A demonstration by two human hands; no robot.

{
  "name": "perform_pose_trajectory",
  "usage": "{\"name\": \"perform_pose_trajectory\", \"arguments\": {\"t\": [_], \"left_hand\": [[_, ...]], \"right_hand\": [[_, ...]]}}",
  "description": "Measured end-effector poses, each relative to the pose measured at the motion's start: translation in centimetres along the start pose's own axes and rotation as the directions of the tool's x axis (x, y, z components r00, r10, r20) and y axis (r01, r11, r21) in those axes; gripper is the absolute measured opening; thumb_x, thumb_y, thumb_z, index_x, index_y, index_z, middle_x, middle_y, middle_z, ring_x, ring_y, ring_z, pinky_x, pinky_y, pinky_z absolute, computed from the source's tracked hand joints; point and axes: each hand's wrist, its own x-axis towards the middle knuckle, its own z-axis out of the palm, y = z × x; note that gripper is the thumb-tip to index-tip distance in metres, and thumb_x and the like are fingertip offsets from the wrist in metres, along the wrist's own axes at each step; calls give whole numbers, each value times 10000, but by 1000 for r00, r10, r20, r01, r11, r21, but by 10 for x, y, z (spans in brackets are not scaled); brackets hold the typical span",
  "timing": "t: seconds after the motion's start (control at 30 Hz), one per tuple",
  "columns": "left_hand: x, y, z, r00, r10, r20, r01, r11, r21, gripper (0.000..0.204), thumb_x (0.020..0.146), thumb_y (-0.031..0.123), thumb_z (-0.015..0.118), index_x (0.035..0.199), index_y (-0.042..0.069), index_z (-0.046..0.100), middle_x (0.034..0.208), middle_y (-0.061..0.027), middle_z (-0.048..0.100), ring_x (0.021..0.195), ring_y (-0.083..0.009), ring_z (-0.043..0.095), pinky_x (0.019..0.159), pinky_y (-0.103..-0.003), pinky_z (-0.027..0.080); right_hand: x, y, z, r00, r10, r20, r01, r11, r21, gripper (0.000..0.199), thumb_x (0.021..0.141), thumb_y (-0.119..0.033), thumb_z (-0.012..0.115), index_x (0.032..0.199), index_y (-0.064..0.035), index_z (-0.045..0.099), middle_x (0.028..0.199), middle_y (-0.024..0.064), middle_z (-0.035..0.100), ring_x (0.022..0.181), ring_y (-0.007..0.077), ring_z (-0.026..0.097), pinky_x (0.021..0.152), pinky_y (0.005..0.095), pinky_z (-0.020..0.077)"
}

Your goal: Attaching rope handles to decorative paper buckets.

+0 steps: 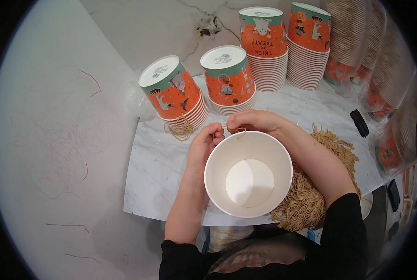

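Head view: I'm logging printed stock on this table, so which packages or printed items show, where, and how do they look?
Four stacks of upside-down orange paper cups with teal bands and cartoon prints: far side of the marble table.
Clear plastic sleeves of stacked cups: right edge, tall tubes, tan and orange inside.
Plain white paper cup: upright and unprinted inside, below the left hand and right hand, which pinch a tan string.

Even, bright indoor light, soft shadows beneath forearms, mild glare on plastic sleeves, heavy fisheye bending, black vignetted corners.
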Motion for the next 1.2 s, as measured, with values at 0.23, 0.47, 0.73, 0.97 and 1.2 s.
{"name": "perform_pose_trajectory", "arguments": {"t": [0.23, 0.47, 0.73, 0.97, 1.2], "left_hand": [[3, 19, -16, 997, 43, -71, -56, 981, -188, 120, 913, 151, 543, 822, 91, 493, 730, 25, 438, 596, -75, 397, 551, -233, 359], [1, 18, -19, 944, 159, -290, -203, 971, -126, 117, 884, 187, 549, 809, 132, 479, 703, 50, 410, 541, -67, 329, 522, -230, 296], [-4, 15, -13, 913, 185, -364, -234, 968, -93, 100, 869, 186, 544, 804, 147, 478, 704, 56, 403, 548, -66, 320, 527, -235, 285], [-3, 14, -7, 905, 191, -379, -237, 968, -77, 109, 878, 188, 542, 805, 149, 471, 704, 60, 394, 559, -68, 320, 535, -240, 294], [0, 9, -11, 901, 177, -396, -261, 950, -171, 112, 891, 173, 525, 806, 141, 459, 702, 57, 383, 563, -75, 317, 540, -243, 300]], "right_hand": [[7, 4, -12, 997, 5, 73, -5, 1000, -4, 80, 851, -136, 671, 843, -65, 635, 792, 7, 601, 700, 91, 562, 650, 252, 494], [9, 5, -16, 984, 110, 143, -126, 986, 108, 74, 799, -41, 627, 863, -8, 645, 830, 64, 649, 724, 137, 627, 685, 281, 534], [8, 5, -16, 971, 144, 190, -173, 974, 145, 96, 789, -22, 603, 868, 11, 648, 831, 77, 659, 726, 141, 637, 701, 279, 544], [5, 2, -13, 972, 150, 183, -169, 981, 97, 90, 847, -70, 612, 868, 9, 651, 827, 64, 669, 718, 120, 639, 689, 266, 543], [0, 6, -3, 990, 138, 11, -139, 988, 73, 65, 827, -33, 622, 844, -26, 685, 770, 27, 671, 659, 82, 627, 602, 250, 536]]}}
